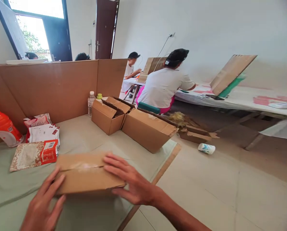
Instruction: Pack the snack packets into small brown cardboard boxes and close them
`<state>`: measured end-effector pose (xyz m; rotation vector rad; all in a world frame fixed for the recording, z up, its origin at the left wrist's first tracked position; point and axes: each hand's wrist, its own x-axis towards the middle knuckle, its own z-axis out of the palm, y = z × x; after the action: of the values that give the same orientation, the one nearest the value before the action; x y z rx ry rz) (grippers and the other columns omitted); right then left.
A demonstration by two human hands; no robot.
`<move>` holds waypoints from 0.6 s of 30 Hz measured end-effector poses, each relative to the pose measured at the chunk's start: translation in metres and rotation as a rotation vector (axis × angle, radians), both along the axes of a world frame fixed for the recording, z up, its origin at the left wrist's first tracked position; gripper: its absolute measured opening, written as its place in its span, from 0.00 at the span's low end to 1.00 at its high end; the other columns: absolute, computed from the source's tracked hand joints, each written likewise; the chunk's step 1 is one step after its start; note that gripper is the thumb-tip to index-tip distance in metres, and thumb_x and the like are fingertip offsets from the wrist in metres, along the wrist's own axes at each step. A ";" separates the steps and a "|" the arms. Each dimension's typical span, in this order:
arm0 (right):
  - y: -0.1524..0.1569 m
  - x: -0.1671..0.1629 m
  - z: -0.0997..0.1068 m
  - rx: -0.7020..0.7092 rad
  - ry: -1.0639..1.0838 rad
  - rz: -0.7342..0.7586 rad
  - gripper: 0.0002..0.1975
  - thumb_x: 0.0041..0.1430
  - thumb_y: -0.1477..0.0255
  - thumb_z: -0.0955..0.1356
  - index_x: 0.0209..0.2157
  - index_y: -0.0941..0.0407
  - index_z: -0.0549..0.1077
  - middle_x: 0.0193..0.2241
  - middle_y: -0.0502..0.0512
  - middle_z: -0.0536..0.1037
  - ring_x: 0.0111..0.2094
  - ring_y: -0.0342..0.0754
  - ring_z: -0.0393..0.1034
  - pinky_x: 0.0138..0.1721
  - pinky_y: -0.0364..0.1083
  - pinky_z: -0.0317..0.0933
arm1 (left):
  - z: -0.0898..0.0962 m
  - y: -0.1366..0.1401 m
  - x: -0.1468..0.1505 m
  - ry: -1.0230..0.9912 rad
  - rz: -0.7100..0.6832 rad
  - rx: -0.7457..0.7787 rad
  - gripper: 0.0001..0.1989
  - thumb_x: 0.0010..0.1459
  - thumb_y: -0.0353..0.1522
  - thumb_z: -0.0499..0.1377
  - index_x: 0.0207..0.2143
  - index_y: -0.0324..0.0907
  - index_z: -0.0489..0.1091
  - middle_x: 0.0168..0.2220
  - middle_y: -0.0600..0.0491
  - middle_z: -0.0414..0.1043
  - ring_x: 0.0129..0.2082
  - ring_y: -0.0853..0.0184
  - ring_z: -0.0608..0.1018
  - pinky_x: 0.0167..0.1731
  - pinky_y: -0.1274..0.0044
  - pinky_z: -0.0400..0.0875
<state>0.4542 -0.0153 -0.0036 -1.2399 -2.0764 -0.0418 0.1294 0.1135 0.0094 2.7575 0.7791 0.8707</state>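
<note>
A closed box [87, 175] is lying on the table [90, 138], nearest the person. Packets [35, 154] are sitting at its ten o'clock, two open boxes [107, 115] at its one o'clock, and a bottle [91, 103] is standing just behind those, against the cardboard screen [54, 86].

This looks like a makeshift packing workroom set up in a plain white-walled room: open cardboard boxes [134, 123] sit on a cloth-covered table [86, 138] at 12 o'clock, with red snack packets [41, 130] at 10 o'clock. At 1 o'clock a seated person [164, 85] works at another long table [241, 99] behind cardboard screens, and a dark door [105, 29] stands at 11 o'clock
</note>
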 end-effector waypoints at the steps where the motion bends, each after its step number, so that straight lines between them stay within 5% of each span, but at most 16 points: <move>1: -0.017 0.020 -0.003 0.005 -0.012 -0.115 0.31 0.66 0.65 0.68 0.67 0.56 0.60 0.65 0.67 0.66 0.71 0.57 0.50 0.66 0.61 0.57 | -0.001 0.009 0.038 -0.017 -0.082 -0.052 0.23 0.68 0.32 0.53 0.65 0.50 0.61 0.67 0.45 0.62 0.63 0.55 0.72 0.58 0.62 0.74; 5: -0.063 0.081 -0.019 0.094 -0.073 -0.582 0.28 0.68 0.65 0.67 0.67 0.53 0.60 0.64 0.65 0.68 0.68 0.60 0.57 0.64 0.63 0.61 | -0.012 0.035 0.180 -0.004 -0.094 -0.288 0.28 0.64 0.29 0.55 0.66 0.47 0.60 0.73 0.42 0.48 0.67 0.52 0.66 0.62 0.60 0.68; 7: -0.065 0.100 -0.029 0.145 -0.100 -0.785 0.26 0.68 0.63 0.66 0.65 0.54 0.63 0.62 0.66 0.70 0.66 0.63 0.60 0.61 0.65 0.63 | -0.026 0.036 0.218 0.013 -0.084 -0.320 0.32 0.63 0.29 0.56 0.69 0.45 0.56 0.74 0.37 0.42 0.66 0.48 0.68 0.59 0.58 0.71; 9: -0.055 0.114 -0.036 0.177 -0.123 -0.930 0.26 0.68 0.61 0.65 0.63 0.55 0.65 0.60 0.67 0.71 0.64 0.65 0.62 0.60 0.66 0.63 | -0.045 0.030 0.227 0.049 -0.108 -0.326 0.33 0.62 0.28 0.57 0.69 0.44 0.56 0.74 0.35 0.40 0.65 0.47 0.69 0.57 0.58 0.73; 14: -0.017 0.129 -0.039 0.219 -0.135 -1.013 0.27 0.68 0.59 0.64 0.63 0.58 0.64 0.60 0.71 0.69 0.64 0.68 0.62 0.59 0.67 0.62 | -0.089 0.011 0.153 0.110 -0.083 -0.318 0.31 0.59 0.24 0.54 0.66 0.43 0.60 0.73 0.36 0.44 0.67 0.47 0.65 0.59 0.57 0.71; 18: -0.033 0.108 -0.043 0.322 -0.090 -1.031 0.36 0.65 0.57 0.68 0.69 0.57 0.56 0.69 0.74 0.54 0.68 0.74 0.51 0.62 0.72 0.56 | -0.093 -0.002 0.051 0.139 0.072 -0.266 0.28 0.62 0.26 0.53 0.65 0.45 0.63 0.73 0.38 0.48 0.69 0.48 0.62 0.61 0.55 0.68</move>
<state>0.5626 -0.0478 -0.0465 -1.9577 -1.2141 -0.8635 0.1800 0.1112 -0.0833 2.5876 0.9472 0.5439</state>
